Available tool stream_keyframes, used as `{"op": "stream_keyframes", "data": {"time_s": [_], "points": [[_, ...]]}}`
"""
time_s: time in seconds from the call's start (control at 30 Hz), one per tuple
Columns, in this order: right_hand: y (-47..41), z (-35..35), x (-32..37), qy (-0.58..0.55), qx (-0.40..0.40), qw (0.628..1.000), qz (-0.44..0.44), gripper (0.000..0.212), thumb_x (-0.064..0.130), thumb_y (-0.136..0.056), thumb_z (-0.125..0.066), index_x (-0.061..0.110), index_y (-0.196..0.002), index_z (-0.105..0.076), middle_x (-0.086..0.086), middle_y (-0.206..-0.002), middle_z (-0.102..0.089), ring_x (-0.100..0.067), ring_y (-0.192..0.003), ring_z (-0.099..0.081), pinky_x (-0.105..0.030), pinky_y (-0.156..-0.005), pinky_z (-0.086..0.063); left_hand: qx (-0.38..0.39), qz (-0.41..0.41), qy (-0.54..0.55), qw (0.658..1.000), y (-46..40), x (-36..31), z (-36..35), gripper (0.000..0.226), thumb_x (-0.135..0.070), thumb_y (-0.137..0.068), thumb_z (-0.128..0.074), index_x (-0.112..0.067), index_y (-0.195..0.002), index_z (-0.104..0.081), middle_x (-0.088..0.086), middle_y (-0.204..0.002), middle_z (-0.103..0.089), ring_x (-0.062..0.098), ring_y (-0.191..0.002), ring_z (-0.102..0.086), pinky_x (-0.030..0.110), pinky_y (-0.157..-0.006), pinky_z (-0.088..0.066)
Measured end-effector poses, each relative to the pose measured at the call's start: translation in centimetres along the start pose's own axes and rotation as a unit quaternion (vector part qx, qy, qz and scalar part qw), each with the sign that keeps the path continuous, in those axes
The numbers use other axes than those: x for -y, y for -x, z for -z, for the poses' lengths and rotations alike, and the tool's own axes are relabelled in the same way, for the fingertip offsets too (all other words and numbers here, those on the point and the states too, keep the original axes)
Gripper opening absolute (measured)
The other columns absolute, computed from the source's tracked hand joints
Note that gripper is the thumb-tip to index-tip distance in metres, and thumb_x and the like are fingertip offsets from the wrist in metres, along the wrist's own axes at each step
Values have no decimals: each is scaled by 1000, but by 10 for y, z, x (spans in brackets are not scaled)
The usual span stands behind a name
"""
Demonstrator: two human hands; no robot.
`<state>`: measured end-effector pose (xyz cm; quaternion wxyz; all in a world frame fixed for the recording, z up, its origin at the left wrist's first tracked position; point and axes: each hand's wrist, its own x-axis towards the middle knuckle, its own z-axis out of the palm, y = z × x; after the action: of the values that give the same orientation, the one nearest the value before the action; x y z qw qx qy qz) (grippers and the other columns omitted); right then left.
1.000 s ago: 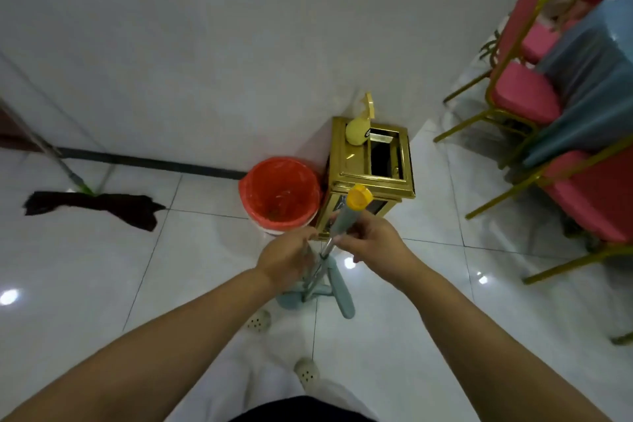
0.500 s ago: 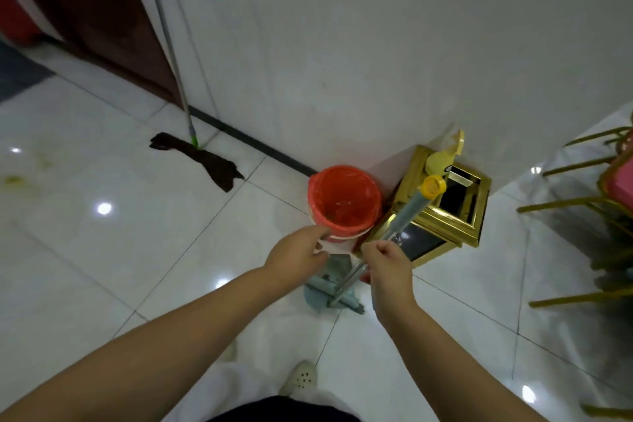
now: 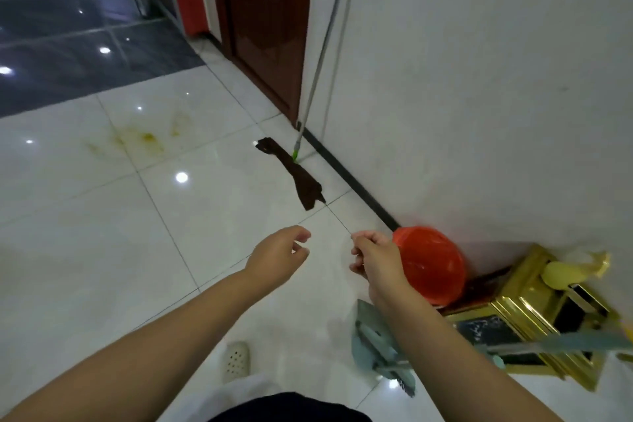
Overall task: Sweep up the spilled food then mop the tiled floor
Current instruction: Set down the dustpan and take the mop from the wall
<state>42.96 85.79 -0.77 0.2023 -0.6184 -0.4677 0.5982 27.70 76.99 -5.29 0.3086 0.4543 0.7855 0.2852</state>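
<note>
- My left hand (image 3: pixel 279 255) and right hand (image 3: pixel 373 255) hold nothing, fingers loosely curled.
- Mop (image 3: pixel 310 79) leans on the wall, upper centre, ready to grab.
- Yellow stain (image 3: pixel 147 139), upper left, awaits mopping.

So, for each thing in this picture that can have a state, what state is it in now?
Left hand: empty, fingers loosely curled.
Right hand: empty, fingers curled.
Dark cloth mop with grey-green handle: leaning on the wall, untouched.
Teal plastic dustpan and broom set: on the floor, handle against the gold metal bin.
Red round bucket: upright by the wall.
White tiled floor: yellow-stained.
</note>
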Motion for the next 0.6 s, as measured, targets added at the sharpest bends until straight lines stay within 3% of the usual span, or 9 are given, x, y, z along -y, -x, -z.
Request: {"op": "stream_keyframes", "data": {"time_s": [0.3,0.6], "points": [[-39,-146,54,-2,50,999,-13,9,11,-93,-56,12,-88,-64,-5,-71,-54,-12,-54,-47,-22,-51,-50,-63,72,61,994,-49,93,120,30,-23,-92,-54,-23,-121,-59,-9,-117,-62,7,-97,-58,20,-82,-41],[-90,-182,98,-13,39,999,-19,14,6,-92,-53,13,-90,-65,-3,-66,-54,-9,-48,-45,-21,-48,-50,-63,88,89,990,-117,109,161,25,-23,-93,-53,-20,-116,-61,-7,-112,-63,9,-91,-56,23,-74,-46]]}}
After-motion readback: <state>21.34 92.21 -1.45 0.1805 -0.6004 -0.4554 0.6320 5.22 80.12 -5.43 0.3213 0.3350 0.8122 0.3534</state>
